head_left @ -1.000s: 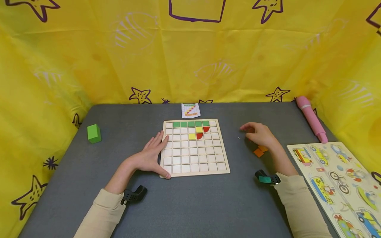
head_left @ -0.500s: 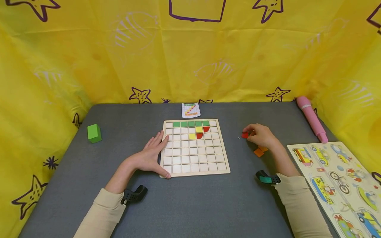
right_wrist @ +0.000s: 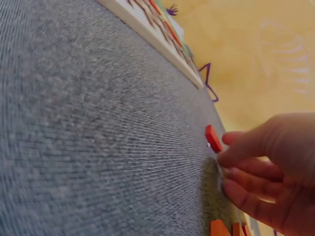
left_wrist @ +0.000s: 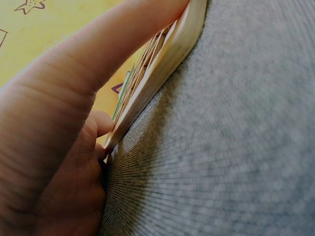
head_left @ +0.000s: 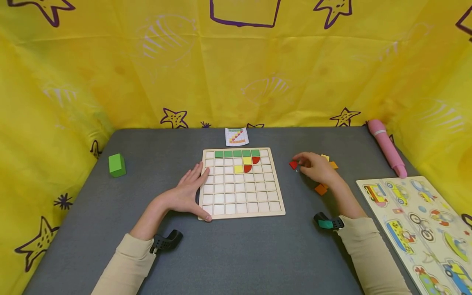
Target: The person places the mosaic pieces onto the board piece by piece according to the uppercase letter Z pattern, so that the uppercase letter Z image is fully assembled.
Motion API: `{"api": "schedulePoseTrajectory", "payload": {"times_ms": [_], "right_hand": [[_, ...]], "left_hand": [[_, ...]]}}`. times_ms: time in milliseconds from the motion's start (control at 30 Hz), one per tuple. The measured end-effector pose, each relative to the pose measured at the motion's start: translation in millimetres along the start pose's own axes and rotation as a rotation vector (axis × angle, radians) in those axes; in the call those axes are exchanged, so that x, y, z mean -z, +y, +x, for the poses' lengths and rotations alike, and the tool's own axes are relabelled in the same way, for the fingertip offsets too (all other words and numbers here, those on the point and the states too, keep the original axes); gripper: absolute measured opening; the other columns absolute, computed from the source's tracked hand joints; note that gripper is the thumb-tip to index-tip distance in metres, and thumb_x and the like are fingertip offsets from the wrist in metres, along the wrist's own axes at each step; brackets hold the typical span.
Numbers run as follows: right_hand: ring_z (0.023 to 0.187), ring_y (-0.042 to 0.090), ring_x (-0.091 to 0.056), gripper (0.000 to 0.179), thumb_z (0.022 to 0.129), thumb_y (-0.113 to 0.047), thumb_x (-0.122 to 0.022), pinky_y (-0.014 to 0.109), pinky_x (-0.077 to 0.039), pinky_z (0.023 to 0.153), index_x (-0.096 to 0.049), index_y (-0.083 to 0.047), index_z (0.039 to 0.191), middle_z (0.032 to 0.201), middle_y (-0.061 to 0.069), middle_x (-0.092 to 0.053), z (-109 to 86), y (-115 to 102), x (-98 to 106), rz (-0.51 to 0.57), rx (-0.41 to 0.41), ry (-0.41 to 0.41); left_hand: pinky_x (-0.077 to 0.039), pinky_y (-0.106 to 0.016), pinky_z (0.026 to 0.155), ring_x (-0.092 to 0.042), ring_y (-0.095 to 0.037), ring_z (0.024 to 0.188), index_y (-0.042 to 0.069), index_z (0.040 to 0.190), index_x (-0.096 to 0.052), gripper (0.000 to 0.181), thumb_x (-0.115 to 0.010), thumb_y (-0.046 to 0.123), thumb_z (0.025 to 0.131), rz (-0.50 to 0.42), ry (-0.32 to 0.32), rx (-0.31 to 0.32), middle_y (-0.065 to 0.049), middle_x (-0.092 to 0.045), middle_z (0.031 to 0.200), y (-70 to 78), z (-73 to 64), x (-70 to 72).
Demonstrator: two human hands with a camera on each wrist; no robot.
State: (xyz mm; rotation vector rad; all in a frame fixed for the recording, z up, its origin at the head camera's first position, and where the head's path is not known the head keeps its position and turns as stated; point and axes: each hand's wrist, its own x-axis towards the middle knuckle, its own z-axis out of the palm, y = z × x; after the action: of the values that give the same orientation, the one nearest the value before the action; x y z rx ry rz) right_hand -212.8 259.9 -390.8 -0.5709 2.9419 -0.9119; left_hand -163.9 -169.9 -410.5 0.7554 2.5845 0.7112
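My left hand (head_left: 187, 192) rests with fingers spread on the left edge of a wooden grid board (head_left: 243, 215); the thumb lies at its near corner. In the left wrist view, the thumb (left_wrist: 59, 78) crosses the board's rim (left_wrist: 162, 73). A row of green squares (head_left: 237, 154), two yellow squares (head_left: 238, 169) and two red quarter-round pieces (head_left: 248, 168) sit in the grid. Right of the board, my right hand (head_left: 318, 167) hovers low over the table with loosely bent fingers. Its index fingertip is right at a loose red piece (head_left: 293, 164), which the right wrist view shows beyond the thumb.
Orange pieces (head_left: 321, 189) and a yellow piece (head_left: 325, 157) lie around the right hand. A small pattern card (head_left: 237, 137) is behind the board. At right are a picture puzzle board (head_left: 402, 213) and a pink microphone-like toy (head_left: 387, 147); a green block (head_left: 116, 165) stands at left.
The red piece, hidden under the right hand at first, came into view at its fingertips and has shifted left with the hand. More loose pieces show behind the hand. The left hand stayed still.
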Motion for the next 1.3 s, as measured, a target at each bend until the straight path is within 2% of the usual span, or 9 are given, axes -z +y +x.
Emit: {"api": "schedulePoseTrajectory", "payload": {"times_ms": [133,333,600,800,900,1033,1167,1300], "right_hand": [[0.080,0.031,-0.054,0.033,0.085,0.003,-0.068,0.040,-0.044,0.070,-0.066,0.000,0.118,0.106,0.023,-0.059,1.8,0.8,-2.1,-0.007,0.040,-0.007],[0.079,0.027,-0.052,0.027,0.087,-0.012,-0.074,0.038,-0.042,0.069,-0.069,0.000,0.110,0.103,0.019,-0.060,3.9,-0.9,-7.1,-0.019,0.001,0.009],[0.079,0.026,-0.053,0.027,0.089,-0.019,-0.073,0.037,-0.042,0.070,-0.069,-0.001,0.109,0.098,0.016,-0.063,8.0,-2.8,-14.1,-0.030,-0.032,0.045],[0.076,0.021,-0.057,0.032,0.090,-0.034,-0.072,0.032,-0.044,0.067,-0.069,-0.005,0.104,0.090,0.008,-0.068,13.0,-15.3,-19.9,0.112,-0.124,0.059],[0.079,0.021,-0.057,0.032,0.089,-0.034,-0.073,0.032,-0.044,0.069,-0.069,-0.007,0.105,0.091,0.006,-0.067,16.8,-25.7,-24.5,0.163,-0.132,0.038],[0.081,0.021,-0.055,0.030,0.087,-0.031,-0.075,0.033,-0.042,0.070,-0.070,-0.009,0.108,0.089,0.004,-0.065,22.6,-42.2,-32.6,0.178,-0.096,-0.003],[0.078,0.020,-0.054,0.030,0.085,-0.028,-0.077,0.032,-0.041,0.067,-0.071,-0.009,0.108,0.084,0.002,-0.063,27.6,-61.2,-42.3,0.178,0.004,-0.048],[0.078,0.017,-0.056,0.029,0.083,-0.024,-0.079,0.031,-0.045,0.067,-0.072,-0.009,0.107,0.085,-0.002,-0.065,31.6,-79.9,-53.5,0.165,0.110,-0.101]], "left_hand": [[0.002,-0.050,0.116,0.015,-0.028,0.147,0.005,0.156,0.001,0.145,-0.082,0.070,0.056,0.000,-0.001,-0.001,-0.015,0.018,0.160,-0.3,-0.1,-0.5],[0.001,-0.050,0.116,0.015,-0.028,0.147,0.005,0.156,0.001,0.146,-0.081,0.071,0.056,0.009,0.003,-0.005,-0.016,0.018,0.160,-0.9,0.3,-1.7],[0.002,-0.050,0.116,0.015,-0.028,0.147,0.004,0.156,0.000,0.145,-0.082,0.069,0.056,0.012,0.003,-0.010,-0.016,0.018,0.160,-0.9,-0.1,-1.3],[0.002,-0.049,0.116,0.015,-0.029,0.147,0.004,0.156,0.000,0.145,-0.083,0.068,0.057,0.011,-0.001,-0.012,-0.016,0.019,0.160,-0.1,-0.1,-1.0],[0.002,-0.049,0.116,0.015,-0.028,0.147,0.005,0.156,0.001,0.145,-0.082,0.069,0.057,0.018,-0.002,-0.008,-0.016,0.019,0.160,-0.2,0.2,-0.8],[0.002,-0.049,0.116,0.015,-0.028,0.147,0.005,0.156,0.000,0.145,-0.082,0.070,0.056,0.016,0.000,-0.005,-0.016,0.018,0.160,-0.8,0.2,-0.4],[0.002,-0.050,0.116,0.015,-0.028,0.147,0.005,0.156,0.000,0.145,-0.082,0.070,0.056,0.006,0.002,-0.005,-0.016,0.018,0.160,-1.2,-0.1,0.0],[0.003,-0.050,0.116,0.016,-0.028,0.147,0.005,0.156,0.000,0.144,-0.082,0.070,0.056,0.007,0.000,-0.003,-0.016,0.018,0.160,-1.3,-0.3,-0.2]]}}
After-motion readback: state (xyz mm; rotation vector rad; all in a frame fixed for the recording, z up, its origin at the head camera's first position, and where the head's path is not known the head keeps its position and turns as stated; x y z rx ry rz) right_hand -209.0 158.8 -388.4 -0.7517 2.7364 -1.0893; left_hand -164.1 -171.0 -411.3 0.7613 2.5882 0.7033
